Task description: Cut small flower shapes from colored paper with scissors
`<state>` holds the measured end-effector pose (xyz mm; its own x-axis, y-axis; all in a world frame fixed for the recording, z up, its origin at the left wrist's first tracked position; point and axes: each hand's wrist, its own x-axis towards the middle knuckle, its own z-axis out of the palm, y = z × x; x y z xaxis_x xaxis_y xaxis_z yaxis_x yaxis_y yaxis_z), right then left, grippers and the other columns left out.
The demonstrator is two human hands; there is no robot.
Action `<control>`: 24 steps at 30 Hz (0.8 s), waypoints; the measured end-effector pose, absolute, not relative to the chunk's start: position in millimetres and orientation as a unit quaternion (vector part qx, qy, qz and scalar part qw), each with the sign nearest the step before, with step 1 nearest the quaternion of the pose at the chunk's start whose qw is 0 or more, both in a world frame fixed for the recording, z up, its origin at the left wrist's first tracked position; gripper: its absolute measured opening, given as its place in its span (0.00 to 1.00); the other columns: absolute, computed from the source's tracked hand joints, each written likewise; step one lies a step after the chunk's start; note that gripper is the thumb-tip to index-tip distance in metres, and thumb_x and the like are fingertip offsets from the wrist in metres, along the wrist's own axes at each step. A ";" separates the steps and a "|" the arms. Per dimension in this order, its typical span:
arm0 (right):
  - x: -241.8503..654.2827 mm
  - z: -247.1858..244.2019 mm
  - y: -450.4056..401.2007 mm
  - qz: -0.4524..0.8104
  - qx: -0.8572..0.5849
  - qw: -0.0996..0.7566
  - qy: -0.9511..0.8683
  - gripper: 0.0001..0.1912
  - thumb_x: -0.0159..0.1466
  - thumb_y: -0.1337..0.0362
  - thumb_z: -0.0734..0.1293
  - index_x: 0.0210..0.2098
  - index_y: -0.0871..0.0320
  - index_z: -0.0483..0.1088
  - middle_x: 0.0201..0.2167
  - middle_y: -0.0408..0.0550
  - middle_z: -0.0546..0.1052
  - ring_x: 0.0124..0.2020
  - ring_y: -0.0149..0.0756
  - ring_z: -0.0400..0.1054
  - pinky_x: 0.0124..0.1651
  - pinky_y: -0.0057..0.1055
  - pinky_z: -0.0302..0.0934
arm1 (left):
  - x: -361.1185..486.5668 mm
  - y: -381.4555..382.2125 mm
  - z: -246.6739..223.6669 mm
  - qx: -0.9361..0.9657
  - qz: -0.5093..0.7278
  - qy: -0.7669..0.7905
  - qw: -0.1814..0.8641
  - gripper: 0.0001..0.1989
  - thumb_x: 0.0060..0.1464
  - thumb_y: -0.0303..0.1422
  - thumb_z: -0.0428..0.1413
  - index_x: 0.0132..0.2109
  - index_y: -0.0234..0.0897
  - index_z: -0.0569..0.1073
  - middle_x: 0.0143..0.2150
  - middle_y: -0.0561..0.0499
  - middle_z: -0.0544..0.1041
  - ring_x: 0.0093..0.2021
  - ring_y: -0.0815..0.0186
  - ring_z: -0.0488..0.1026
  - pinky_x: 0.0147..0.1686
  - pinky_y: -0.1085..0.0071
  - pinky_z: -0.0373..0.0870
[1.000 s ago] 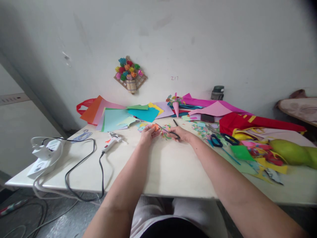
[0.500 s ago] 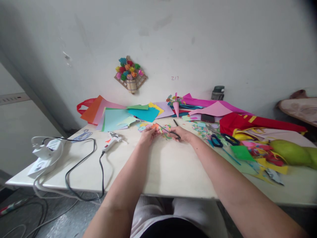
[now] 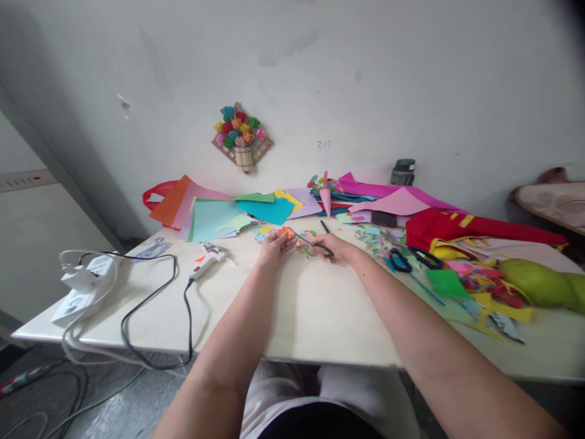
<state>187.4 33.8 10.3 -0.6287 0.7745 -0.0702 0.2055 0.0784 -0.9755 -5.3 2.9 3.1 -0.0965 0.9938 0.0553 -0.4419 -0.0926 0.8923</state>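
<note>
Between the fingers of my left hand [image 3: 275, 246] is a small piece of orange paper [image 3: 286, 232]. My right hand [image 3: 339, 247] grips a pair of scissors [image 3: 323, 249] with dark handles, and the blades point left, close to the orange paper. Whether the blades touch the paper is too small to tell. Small paper scraps [image 3: 307, 240] in several colours lie on the table behind and between my hands. Just behind my right hand, a thin black stick-like item [image 3: 324, 227] shows.
A white glue gun [image 3: 208, 263] lies left on the table [image 3: 329, 317], its cord running to a power strip [image 3: 86, 289]. Coloured sheets [image 3: 214, 219] and a pink paper cone [image 3: 325, 200] are at the back. Blue-handled scissors [image 3: 400, 260], red cloth [image 3: 439, 228] and green fruit [image 3: 530, 281] lie right.
The orange paper and the scissor tips have shifted very slightly against each other; both hands stay in nearly the same place.
</note>
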 end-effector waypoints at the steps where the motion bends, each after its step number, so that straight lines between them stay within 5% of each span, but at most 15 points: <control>1: 187.8 9.2 35.2 0.582 -0.352 0.243 -0.691 0.07 0.54 0.63 0.66 0.26 0.61 0.66 0.10 0.37 0.63 0.08 0.23 0.53 0.09 0.19 0.43 | -5.4 3.3 2.9 0.370 0.639 0.373 0.562 0.04 0.51 0.27 0.57 0.34 0.29 0.71 0.31 0.44 0.78 0.30 0.66 0.77 0.34 0.71 0.74; 24: 189.8 11.4 31.7 0.585 -0.352 0.246 -0.688 0.07 0.54 0.64 0.67 0.25 0.60 0.65 0.09 0.37 0.62 0.08 0.22 0.52 0.09 0.19 0.44 | -6.8 2.0 3.1 0.394 0.620 0.365 0.572 0.07 0.48 0.27 0.59 0.36 0.29 0.73 0.33 0.44 0.78 0.31 0.65 0.77 0.32 0.72 0.74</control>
